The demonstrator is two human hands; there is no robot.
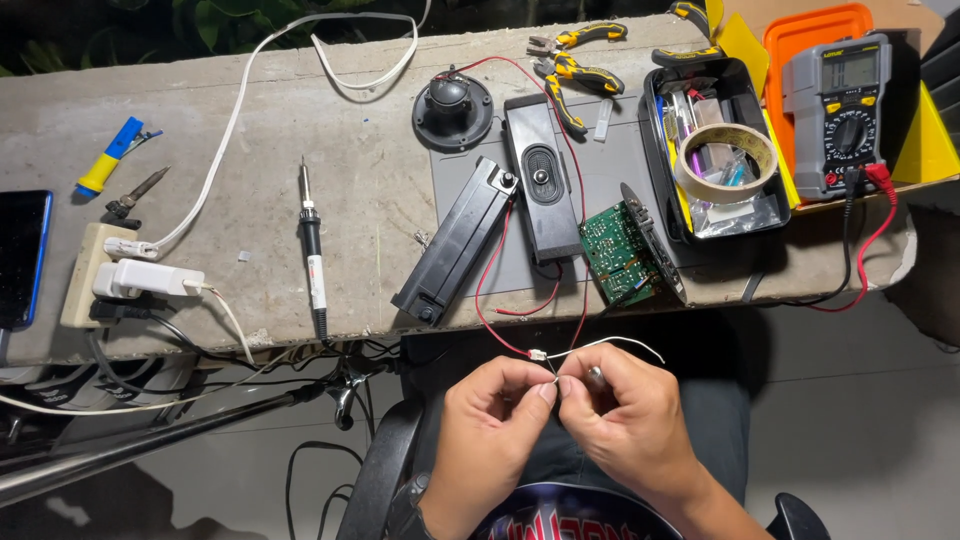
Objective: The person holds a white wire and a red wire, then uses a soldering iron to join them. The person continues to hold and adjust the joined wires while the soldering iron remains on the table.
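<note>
Down below the surface (300, 120), we pinch a thin white wire (610, 343) between the fingertips of both our hands, held close together over our lap. Our left hand (490, 420) nips it with thumb and finger, and our right hand (630, 420) nips it just beside, so the fingertips almost touch. A red wire (490, 330) joins the white one at a small clip right above our fingers and runs up onto the surface. Near the edge up there lie a green circuit board (615, 250) and two long black speaker boxes (455, 240). A soldering iron (313, 250) lies to the left, well apart. Farther back are yellow pliers (575, 75), a roll of tape (725, 160) in a black tray (655, 140), and a grey meter (838, 110).
</note>
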